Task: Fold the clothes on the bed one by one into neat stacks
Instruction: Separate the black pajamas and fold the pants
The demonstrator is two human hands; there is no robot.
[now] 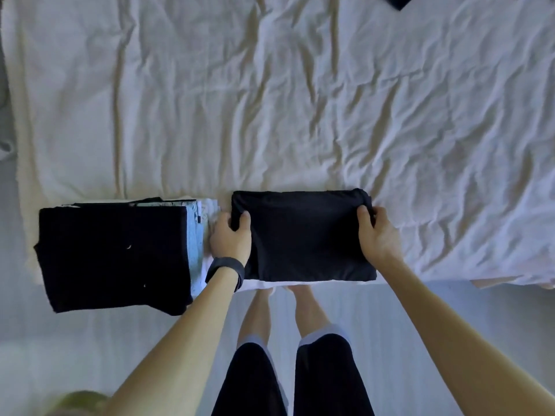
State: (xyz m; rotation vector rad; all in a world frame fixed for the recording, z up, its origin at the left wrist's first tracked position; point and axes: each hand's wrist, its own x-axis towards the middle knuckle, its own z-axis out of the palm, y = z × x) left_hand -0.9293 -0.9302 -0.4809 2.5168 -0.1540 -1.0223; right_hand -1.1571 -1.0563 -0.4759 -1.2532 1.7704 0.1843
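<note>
Black garment [303, 238], folded — long axis left-right

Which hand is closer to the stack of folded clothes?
Left. The left hand grips the black garment at its edge beside the stack; the right hand grips its far edge.

We see two bare forearms reaching forward from bottom of view, spreading apart. We note left hand [229, 235] gripping left edge of folded black garment [306, 238]: thumb on top, fingers curled round edge. We note dark band [225, 270] round left wrist. Opposite, right hand [377, 232] grips right edge, thumb on top, fingers tucked behind fabric. Wrists sit roughly level, palms turned inward toward each other.
</note>
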